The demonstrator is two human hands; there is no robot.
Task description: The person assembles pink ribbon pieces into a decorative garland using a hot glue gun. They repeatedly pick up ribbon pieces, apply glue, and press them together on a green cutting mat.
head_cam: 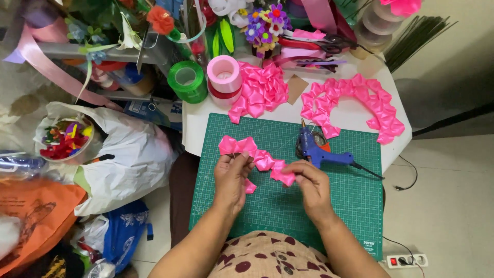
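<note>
The chain of folded pink satin ribbon petals (257, 157) lay on the green cutting mat (288, 206) covering the surface. It looked light, soft and slippery, easily creased, best taken at the glued folds. The left hand (230, 180) pinched one end in a closed grip; the right hand (311, 185) pinched the other. A blue glue gun (321, 152) sat just beside, its cord trailing right.

Glue gun (321, 149) on cutting mat (355, 206)
</note>
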